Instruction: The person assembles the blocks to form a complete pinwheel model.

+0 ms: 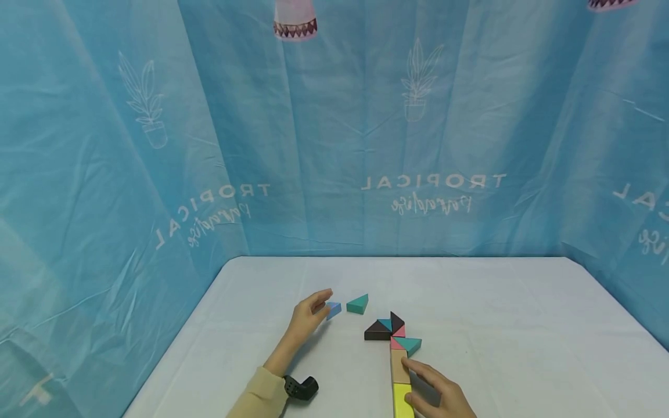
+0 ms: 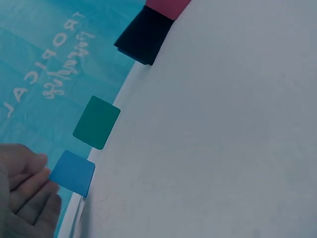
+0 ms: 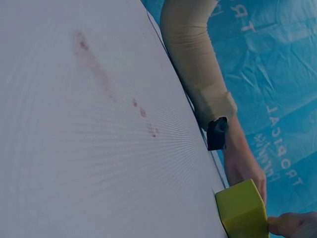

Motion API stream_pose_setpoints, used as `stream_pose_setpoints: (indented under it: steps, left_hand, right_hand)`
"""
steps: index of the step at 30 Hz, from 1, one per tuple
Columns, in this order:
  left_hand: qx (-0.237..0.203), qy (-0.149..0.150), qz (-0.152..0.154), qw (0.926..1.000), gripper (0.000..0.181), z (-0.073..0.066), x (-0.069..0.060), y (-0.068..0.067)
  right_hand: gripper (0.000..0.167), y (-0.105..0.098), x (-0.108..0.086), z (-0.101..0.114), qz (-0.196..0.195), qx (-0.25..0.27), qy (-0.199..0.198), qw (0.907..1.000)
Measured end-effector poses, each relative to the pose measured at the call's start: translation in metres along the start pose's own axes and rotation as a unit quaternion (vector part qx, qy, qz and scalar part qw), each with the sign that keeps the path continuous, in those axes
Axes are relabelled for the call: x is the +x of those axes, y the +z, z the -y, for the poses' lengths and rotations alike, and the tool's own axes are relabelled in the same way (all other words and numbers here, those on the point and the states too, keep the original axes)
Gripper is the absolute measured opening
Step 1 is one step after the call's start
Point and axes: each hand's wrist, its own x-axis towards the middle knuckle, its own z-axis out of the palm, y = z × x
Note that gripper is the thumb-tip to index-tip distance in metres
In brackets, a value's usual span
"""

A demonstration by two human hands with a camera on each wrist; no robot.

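Note:
My left hand is beside a small blue block at the middle left of the table. Its fingers are loosely bent near the block's edge; whether they touch it is unclear. Just right of that block lies a green triangular block. My right hand reaches in from the front, fingertips against the right side of a tan block and a yellow block. These two form a column. Above them are a teal triangle, pink triangles, black triangles and a small blue triangle.
A white cloth covers the table. Blue printed curtains stand behind and at both sides. On the left wrist sits a black strapped device. Reddish stains mark the cloth in the right wrist view.

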Motion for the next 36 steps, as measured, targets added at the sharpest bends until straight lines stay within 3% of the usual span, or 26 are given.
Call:
stream_pose_setpoints:
  steps: [3, 7, 12, 20, 27, 31, 36]
  left_hand:
    - [0.0, -0.021, 0.021, 0.9996, 0.038, 0.011, -0.002, 0.0]
    - [-0.006, -0.029, 0.036, 0.9989, 0.038, 0.013, -0.003, -0.001]
    - [-0.016, -0.015, 0.031, 0.9993, 0.037, 0.012, -0.004, -0.001]
    - [0.01, -0.031, 0.024, 0.9992, 0.036, 0.013, -0.007, -0.002]
    - [-0.01, -0.04, 0.015, 0.9991, 0.037, 0.011, -0.004, -0.002]
    - [-0.034, -0.038, 0.013, 0.9986, 0.037, 0.001, -0.003, -0.002]
    - [-0.067, -0.034, 0.019, 0.997, 0.035, -0.034, -0.005, -0.002]
  right_hand:
    - [0.053, 0.001, 0.001, 0.0, 0.001, -0.005, 0.011, 0.9999]
    - [0.054, 0.001, 0.001, 0.001, 0.003, -0.009, 0.014, 0.9999]
    - [0.052, -0.001, 0.002, 0.001, 0.001, -0.005, 0.005, 1.0]
    - [0.054, 0.001, 0.001, 0.0, 0.002, -0.005, 0.008, 1.0]
    - [0.053, 0.001, 0.001, -0.001, -0.003, -0.01, 0.004, 0.9999]
    - [0.053, 0.0, 0.001, 0.0, -0.003, -0.008, 0.007, 0.9999]
    - [0.053, 0.0, 0.002, 0.0, 0.003, -0.002, 0.013, 0.9999]
